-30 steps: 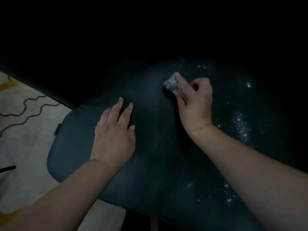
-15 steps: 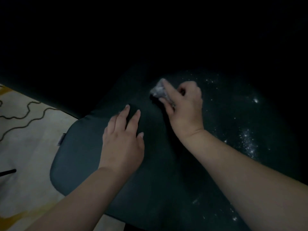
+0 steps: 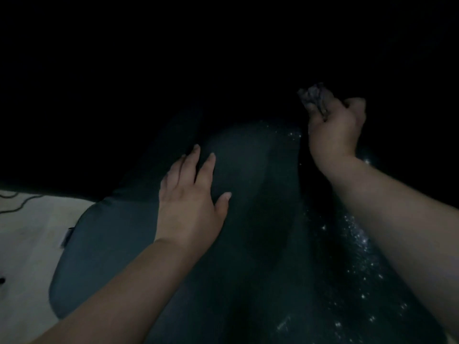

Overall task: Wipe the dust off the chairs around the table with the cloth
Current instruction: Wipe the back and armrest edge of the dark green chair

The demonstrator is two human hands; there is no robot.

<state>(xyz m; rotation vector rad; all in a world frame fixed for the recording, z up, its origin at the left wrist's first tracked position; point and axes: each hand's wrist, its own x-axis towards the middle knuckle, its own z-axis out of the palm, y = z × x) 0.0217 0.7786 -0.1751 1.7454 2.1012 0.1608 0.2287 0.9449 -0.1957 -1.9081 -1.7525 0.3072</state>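
Note:
The scene is very dark. A dark teal cushioned chair seat [image 3: 111, 244] fills the lower middle of the view. White dust specks [image 3: 357, 239] lie along its right side. My left hand [image 3: 191, 202] rests flat on the seat, fingers spread. My right hand [image 3: 335, 130] is at the far right of the seat, shut on a small crumpled grey cloth [image 3: 313, 95] that sticks out past the fingers. Whether the cloth touches the seat there is lost in the dark.
A pale rug or floor with black wavy lines [image 3: 27, 232] shows at the lower left, beside the seat's edge. A small tag [image 3: 66, 235] sits on the seat's left side. Everything beyond the seat is black.
My right hand has swept the cloth away from the seat's middle toward the far right. The left hand stays flat on the seat. The view has moved closer.

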